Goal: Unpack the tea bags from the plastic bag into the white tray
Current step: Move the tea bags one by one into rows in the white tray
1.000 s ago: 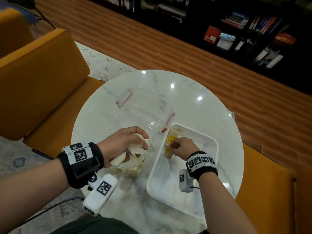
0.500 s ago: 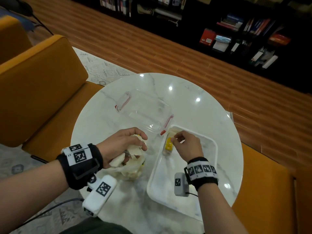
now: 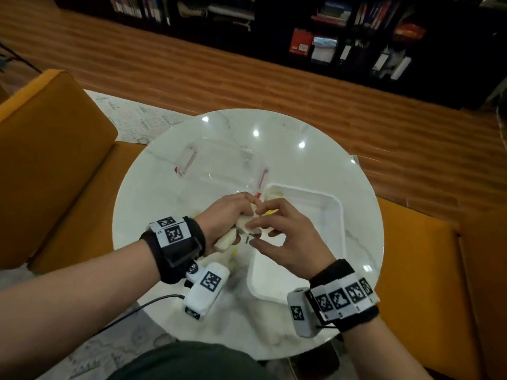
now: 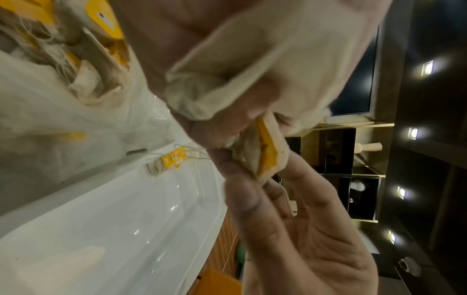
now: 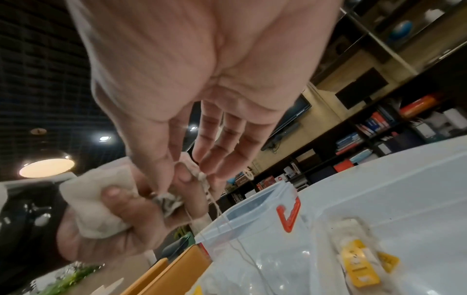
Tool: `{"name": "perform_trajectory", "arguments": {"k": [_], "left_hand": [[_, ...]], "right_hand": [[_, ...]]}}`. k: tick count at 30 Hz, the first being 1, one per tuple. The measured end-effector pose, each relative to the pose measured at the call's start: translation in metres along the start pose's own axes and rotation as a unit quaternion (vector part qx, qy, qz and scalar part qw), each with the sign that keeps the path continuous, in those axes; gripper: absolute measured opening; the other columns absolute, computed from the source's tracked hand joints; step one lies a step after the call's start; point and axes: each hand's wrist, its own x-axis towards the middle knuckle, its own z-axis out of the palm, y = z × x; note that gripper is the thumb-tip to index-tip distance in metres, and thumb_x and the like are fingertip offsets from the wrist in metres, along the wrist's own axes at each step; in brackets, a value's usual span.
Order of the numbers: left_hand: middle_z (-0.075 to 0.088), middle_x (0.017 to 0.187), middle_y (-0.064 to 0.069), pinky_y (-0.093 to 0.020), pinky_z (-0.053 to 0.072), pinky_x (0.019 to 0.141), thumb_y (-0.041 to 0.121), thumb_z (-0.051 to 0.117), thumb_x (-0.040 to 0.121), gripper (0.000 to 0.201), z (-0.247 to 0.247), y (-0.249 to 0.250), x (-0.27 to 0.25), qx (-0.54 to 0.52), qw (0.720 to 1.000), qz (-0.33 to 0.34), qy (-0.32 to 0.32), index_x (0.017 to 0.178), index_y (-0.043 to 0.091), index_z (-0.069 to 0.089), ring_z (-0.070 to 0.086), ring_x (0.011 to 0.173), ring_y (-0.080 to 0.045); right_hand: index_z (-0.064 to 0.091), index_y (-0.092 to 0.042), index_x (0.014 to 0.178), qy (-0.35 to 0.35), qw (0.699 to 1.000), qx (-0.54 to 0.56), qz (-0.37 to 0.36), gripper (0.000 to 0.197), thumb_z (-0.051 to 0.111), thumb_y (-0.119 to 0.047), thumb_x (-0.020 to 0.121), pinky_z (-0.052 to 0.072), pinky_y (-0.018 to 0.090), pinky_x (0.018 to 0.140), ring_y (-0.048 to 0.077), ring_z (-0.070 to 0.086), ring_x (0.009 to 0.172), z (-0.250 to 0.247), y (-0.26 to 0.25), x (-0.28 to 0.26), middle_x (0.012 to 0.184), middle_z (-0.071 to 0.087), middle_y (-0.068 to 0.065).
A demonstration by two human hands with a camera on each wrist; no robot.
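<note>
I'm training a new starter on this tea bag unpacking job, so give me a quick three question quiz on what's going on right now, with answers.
1. True or false: the left hand is holding a bunch of tea bags.
2. Multiple choice: what is the right hand doing? A) resting flat in the white tray; B) pinching a tea bag at the left hand; C) lifting the clear container.
3. Fill in: the tea bag already lying in the white tray has a ____ coloured tag.

Key
1. True.
2. B; its fingertips meet the left hand's bundle.
3. Yellow.
</note>
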Motion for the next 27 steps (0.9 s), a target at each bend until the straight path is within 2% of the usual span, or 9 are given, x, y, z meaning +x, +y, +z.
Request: {"name": "perform_trajectory", "arguments": {"k": [2, 4, 7, 9, 13, 16, 20, 24, 27], "left_hand": [[0.061, 0.077, -0.013, -0.018, 0.029, 0.04, 0.001, 0.044, 0.087, 0.028, 0.005, 0.0, 0.0, 0.018, 1.0, -0.001, -0.015, 0.105, 0.004, 0.065, 0.047, 0.044, -0.013], [0.063, 0.07, -0.012, -0.017, 0.027, 0.04, 0.002, 0.044, 0.089, 0.025, 0.01, -0.001, 0.0, 0.02, 0.999, -0.006, -0.04, 0.103, 0.009, 0.064, 0.051, 0.043, -0.012], [0.068, 0.075, -0.009, -0.018, 0.027, 0.043, 0.012, 0.049, 0.094, 0.02, 0.015, -0.004, 0.002, 0.005, 0.998, -0.021, -0.067, 0.106, 0.016, 0.064, 0.065, 0.06, -0.019], [0.069, 0.083, -0.006, -0.019, 0.028, 0.044, 0.025, 0.054, 0.097, 0.017, 0.017, -0.007, 0.002, 0.002, 0.996, -0.023, -0.09, 0.108, 0.018, 0.065, 0.065, 0.067, -0.021], [0.07, 0.085, -0.006, -0.019, 0.031, 0.044, 0.06, 0.047, 0.1, 0.056, 0.018, -0.01, 0.0, 0.02, 0.991, -0.031, -0.126, 0.109, 0.009, 0.068, 0.06, 0.059, -0.013], [0.069, 0.096, -0.006, -0.019, 0.033, 0.044, 0.077, 0.056, 0.085, 0.075, 0.018, -0.012, 0.001, 0.036, 0.988, -0.013, -0.152, 0.12, 0.011, 0.066, 0.059, 0.068, -0.015], [0.068, 0.094, -0.008, -0.019, 0.033, 0.042, 0.032, 0.076, 0.087, 0.038, 0.016, -0.012, -0.001, 0.029, 0.986, 0.029, -0.161, 0.119, 0.017, 0.062, 0.061, 0.067, -0.019], [0.07, 0.09, -0.009, -0.018, 0.032, 0.043, 0.02, 0.071, 0.076, 0.039, 0.013, -0.015, 0.003, 0.037, 0.992, 0.019, -0.123, 0.115, 0.017, 0.063, 0.062, 0.065, -0.019], [0.071, 0.088, -0.008, -0.018, 0.032, 0.043, 0.003, 0.062, 0.085, 0.029, 0.005, -0.021, 0.006, 0.027, 0.996, 0.016, -0.081, 0.112, 0.014, 0.065, 0.063, 0.065, -0.02]], "right_hand": [[0.079, -0.022, 0.099, 0.036, 0.999, 0.013, 0.008, 0.016, 0.081, -0.014, 0.086, 0.054, 0.018, 0.077, 0.01, 0.065, 0.092, -0.003, -0.001, -0.006, 0.111, 0.062, -0.007], [0.078, -0.023, 0.096, 0.061, 0.996, 0.051, 0.042, 0.014, 0.079, -0.012, 0.087, 0.054, 0.018, 0.073, 0.01, 0.069, 0.087, -0.009, -0.005, -0.01, 0.101, 0.069, -0.01], [0.074, -0.032, 0.091, 0.085, 0.989, 0.072, 0.102, 0.017, 0.077, -0.015, 0.09, 0.051, 0.015, 0.071, 0.006, 0.07, 0.082, -0.02, -0.009, -0.016, 0.088, 0.074, -0.014], [0.073, -0.031, 0.09, 0.103, 0.985, 0.078, 0.118, 0.015, 0.074, -0.016, 0.092, 0.053, 0.02, 0.071, 0.008, 0.07, 0.082, -0.025, -0.007, -0.018, 0.085, 0.075, -0.012], [0.074, -0.02, 0.098, 0.147, 0.973, 0.102, 0.147, 0.006, 0.072, -0.015, 0.095, 0.058, 0.034, 0.076, 0.016, 0.072, 0.082, -0.033, -0.001, -0.019, 0.088, 0.076, -0.005], [0.073, -0.016, 0.1, 0.174, 0.959, 0.146, 0.171, 0.008, 0.07, -0.01, 0.095, 0.06, 0.035, 0.075, 0.018, 0.074, 0.079, -0.037, -0.003, -0.018, 0.087, 0.076, 0.002], [0.072, -0.011, 0.104, 0.188, 0.947, 0.187, 0.18, 0.009, 0.068, -0.01, 0.096, 0.061, 0.03, 0.07, 0.022, 0.075, 0.079, -0.041, -0.008, -0.015, 0.09, 0.076, 0.003], [0.069, -0.01, 0.104, 0.218, 0.937, 0.211, 0.171, 0.007, 0.066, -0.012, 0.098, 0.061, 0.028, 0.069, 0.022, 0.076, 0.085, -0.046, -0.011, -0.011, 0.095, 0.075, 0.004], [0.067, -0.013, 0.101, 0.26, 0.921, 0.221, 0.189, 0.004, 0.065, -0.013, 0.099, 0.063, 0.031, 0.071, 0.019, 0.076, 0.088, -0.05, 0.0, -0.005, 0.098, 0.075, 0.003]]}}
